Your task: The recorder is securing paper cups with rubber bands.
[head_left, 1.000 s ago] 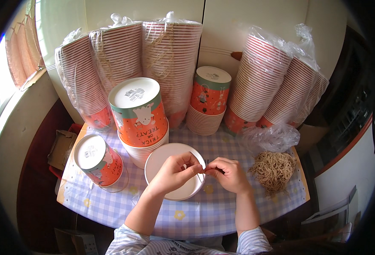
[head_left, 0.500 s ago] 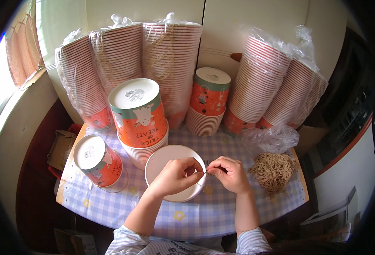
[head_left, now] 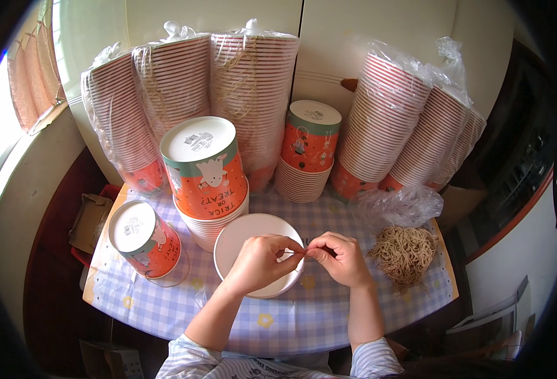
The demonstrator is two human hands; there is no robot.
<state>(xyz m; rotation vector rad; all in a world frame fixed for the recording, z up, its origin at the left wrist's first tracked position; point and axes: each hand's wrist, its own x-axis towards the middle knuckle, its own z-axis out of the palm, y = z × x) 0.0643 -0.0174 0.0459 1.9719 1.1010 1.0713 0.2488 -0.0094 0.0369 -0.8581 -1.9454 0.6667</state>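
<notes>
An open paper bucket (head_left: 233, 239) with a white inside stands mouth-up at the middle of the table, in front of me. Over its right side, my left hand (head_left: 263, 262) pinches a thin brown cord (head_left: 289, 254) between thumb and finger. Just beyond the rim, my right hand (head_left: 341, 260) is closed in a pinch at the same cord, its fingertips touching those of the left. Most of the cord is hidden by my fingers, and whether it passes through the bucket's wall I cannot tell. A heap of tan cords (head_left: 405, 254) lies right of my right hand.
An upside-down orange bucket (head_left: 141, 239) with a cord handle sits at the left. Behind the open bucket stand an inverted stack (head_left: 208, 180) and a smaller stack (head_left: 310, 145). Tall plastic-wrapped stacks (head_left: 253, 95) line the back. Crumpled clear plastic (head_left: 401, 205) lies behind the cords.
The fingertips of my two hands have drawn together at the cord, the left moving slightly right. The rest looks the same apart from a slight shift of the view.
</notes>
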